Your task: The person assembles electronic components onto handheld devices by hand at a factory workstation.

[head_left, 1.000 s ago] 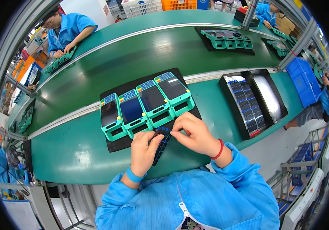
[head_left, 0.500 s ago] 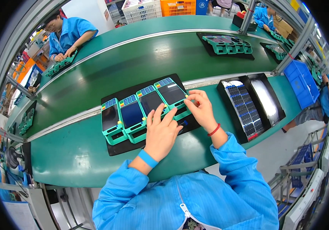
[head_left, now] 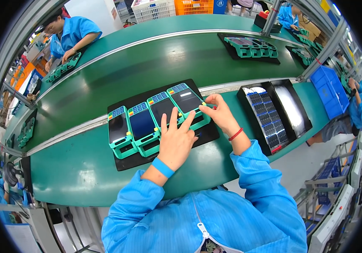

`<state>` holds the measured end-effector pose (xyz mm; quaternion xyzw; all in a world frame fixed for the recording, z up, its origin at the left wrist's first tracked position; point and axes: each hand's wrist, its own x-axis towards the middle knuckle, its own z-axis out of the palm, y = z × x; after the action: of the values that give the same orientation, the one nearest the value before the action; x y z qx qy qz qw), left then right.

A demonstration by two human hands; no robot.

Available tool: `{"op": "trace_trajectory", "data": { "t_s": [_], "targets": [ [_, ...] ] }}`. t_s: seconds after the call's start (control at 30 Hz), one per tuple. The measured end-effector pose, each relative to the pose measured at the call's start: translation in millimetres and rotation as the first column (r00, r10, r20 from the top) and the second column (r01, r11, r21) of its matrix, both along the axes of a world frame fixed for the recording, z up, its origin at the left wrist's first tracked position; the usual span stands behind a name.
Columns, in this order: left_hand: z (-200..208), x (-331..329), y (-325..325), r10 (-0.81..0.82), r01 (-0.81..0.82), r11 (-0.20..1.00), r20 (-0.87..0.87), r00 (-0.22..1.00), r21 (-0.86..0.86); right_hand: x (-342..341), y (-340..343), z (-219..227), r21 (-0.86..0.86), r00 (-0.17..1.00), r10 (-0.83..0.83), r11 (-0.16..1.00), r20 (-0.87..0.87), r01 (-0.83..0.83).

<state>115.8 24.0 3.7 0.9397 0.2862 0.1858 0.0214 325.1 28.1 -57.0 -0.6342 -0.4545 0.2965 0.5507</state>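
Note:
Several card payment terminals with dark screens, blue keypads and green frames lie side by side on a black mat (head_left: pixel 126 165). My left hand (head_left: pixel 178 141) is open, its fingers spread over the lower ends of the two right-hand terminals. At the lower right corner of the rightmost terminal (head_left: pixel 186 100), by a small yellow tab, my right hand (head_left: pixel 222 117) closes thumb and forefinger. What it pinches there is too small to make out. The leftmost terminal (head_left: pixel 119 128) and the dark blue screened one (head_left: pixel 142 125) beside it are untouched.
Right of the mat stands a black open box (head_left: pixel 267 116) of small dark parts in rows. A blue bin (head_left: pixel 329 92) hangs past it. Across the green belt (head_left: pixel 155 63) sits another mat of green-framed terminals (head_left: pixel 251 47). A co-worker (head_left: pixel 69 38) handles similar units at far left.
The view has shifted slightly, moving mat and terminals a little left in the picture. My right hand stays pinched at the same corner; my left fingers remain spread.

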Motion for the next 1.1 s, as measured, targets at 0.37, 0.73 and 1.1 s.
{"op": "trace_trajectory", "data": {
  "t_s": [0.37, 0.73, 1.1],
  "targets": [
    [31.7, -138.4, 5.3, 0.381, -0.260, 0.924, 0.713, 0.589, -0.279, -103.1, -99.4, 27.5, -0.193, 0.251, 0.034, 0.542, -0.967, -0.818],
    [12.9, -165.4, 3.2, 0.640, 0.251, 0.729, 0.764, 0.079, -0.637, -150.6, 45.4, -10.2, -0.128, 0.103, -0.085, 0.818, -0.991, -0.560],
    [-26.5, -146.4, 26.7, 0.813, 0.530, 0.357, 0.536, 0.230, -0.769, -101.1, 184.6, 2.8, -0.119, 0.412, -0.026, 0.972, -0.911, -0.202]
  ]
}}
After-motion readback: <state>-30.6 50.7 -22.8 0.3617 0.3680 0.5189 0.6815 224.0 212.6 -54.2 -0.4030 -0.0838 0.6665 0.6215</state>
